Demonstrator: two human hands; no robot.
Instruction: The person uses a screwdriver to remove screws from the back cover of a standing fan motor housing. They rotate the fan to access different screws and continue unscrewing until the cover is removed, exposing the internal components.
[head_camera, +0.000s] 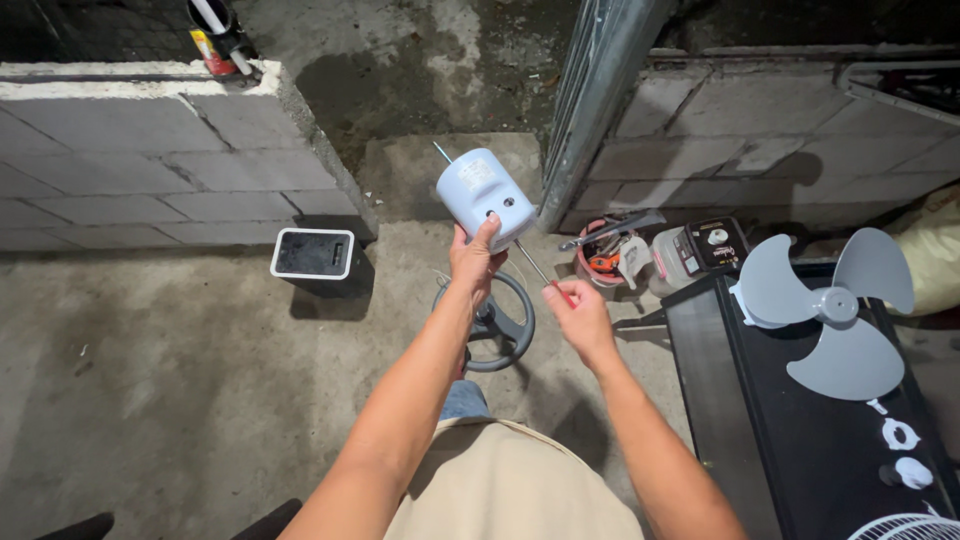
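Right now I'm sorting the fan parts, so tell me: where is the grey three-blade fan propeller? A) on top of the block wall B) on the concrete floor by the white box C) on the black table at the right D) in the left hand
C: the grey fan blade lies on the black table, while the left hand holds the pale blue motor housing.
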